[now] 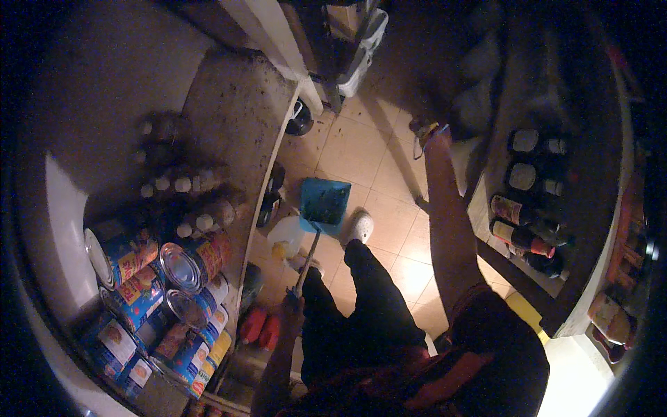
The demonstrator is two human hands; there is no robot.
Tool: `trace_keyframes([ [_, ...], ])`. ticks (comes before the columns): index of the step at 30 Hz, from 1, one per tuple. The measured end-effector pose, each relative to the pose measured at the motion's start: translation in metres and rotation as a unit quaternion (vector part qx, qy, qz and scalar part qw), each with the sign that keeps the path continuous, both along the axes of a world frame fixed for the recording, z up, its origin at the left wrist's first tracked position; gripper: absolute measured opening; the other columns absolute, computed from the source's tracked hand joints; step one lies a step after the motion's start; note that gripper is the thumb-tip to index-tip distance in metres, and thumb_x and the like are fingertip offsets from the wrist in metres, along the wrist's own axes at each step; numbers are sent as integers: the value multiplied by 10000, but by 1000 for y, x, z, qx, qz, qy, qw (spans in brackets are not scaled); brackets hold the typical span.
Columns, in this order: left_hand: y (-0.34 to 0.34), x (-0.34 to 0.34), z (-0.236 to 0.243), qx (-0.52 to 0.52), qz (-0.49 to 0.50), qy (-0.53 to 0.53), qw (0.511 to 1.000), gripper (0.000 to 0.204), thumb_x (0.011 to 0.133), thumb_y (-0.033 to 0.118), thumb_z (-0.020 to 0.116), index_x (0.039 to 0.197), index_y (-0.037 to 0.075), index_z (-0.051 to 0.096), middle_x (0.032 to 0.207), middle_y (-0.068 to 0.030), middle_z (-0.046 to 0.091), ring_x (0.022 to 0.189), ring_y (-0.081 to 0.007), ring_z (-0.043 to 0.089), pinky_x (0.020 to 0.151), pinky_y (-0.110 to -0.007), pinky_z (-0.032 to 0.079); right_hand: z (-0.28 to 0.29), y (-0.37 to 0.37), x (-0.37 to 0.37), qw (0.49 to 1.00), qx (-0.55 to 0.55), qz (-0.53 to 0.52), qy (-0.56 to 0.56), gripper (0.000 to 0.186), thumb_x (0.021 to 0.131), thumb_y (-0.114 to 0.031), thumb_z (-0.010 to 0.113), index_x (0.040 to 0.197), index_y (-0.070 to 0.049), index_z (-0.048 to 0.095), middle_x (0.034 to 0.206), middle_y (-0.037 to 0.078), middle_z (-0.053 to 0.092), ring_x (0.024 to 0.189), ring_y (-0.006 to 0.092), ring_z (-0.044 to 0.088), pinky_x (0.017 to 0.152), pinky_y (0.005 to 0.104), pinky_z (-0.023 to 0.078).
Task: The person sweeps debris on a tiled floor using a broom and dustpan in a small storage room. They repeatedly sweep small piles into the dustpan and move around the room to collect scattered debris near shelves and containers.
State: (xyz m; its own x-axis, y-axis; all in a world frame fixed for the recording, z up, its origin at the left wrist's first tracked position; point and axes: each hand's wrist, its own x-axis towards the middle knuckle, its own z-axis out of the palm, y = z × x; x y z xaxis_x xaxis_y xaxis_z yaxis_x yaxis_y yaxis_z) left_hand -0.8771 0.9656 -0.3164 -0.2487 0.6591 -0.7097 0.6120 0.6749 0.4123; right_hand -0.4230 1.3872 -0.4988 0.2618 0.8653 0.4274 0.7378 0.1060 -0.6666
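My left hand, low and left of my legs, is closed around the long handle of a blue dustpan. The pan rests on the tiled floor just ahead of my shoes, with dark debris in it. My right arm stretches forward over the floor on the right. At its end my right hand looks curled in dim light; a thin pale loop hangs beside it, and what it grips cannot be made out. One white clog shows beside the pan.
Stacked large cans and small bottles fill the left shelf. A whitish plastic container stands left of the dustpan. Sauce bottles and jars line the right shelf. A pale post rises ahead, beside a dark round object.
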Motion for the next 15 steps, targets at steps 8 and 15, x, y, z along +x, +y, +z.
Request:
trace_keyframes([
  [8,48,-26,-40,319,-398,297,807,247,877,274,530,943,37,554,794,-150,583,665,-322,582,579,-442,473,-58,3,3,494,-264,68,826,144,839,-229,508,785,-101,545,668,67,537,515,186,482,480,320,418],
  [15,183,-31,-36,289,-375,207,856,224,848,269,544,810,48,556,716,-134,572,633,-330,575,544,-441,460,3,-155,-41,680,-450,0,579,269,875,-348,504,931,-85,493,708,84,540,522,211,516,489,366,460],
])
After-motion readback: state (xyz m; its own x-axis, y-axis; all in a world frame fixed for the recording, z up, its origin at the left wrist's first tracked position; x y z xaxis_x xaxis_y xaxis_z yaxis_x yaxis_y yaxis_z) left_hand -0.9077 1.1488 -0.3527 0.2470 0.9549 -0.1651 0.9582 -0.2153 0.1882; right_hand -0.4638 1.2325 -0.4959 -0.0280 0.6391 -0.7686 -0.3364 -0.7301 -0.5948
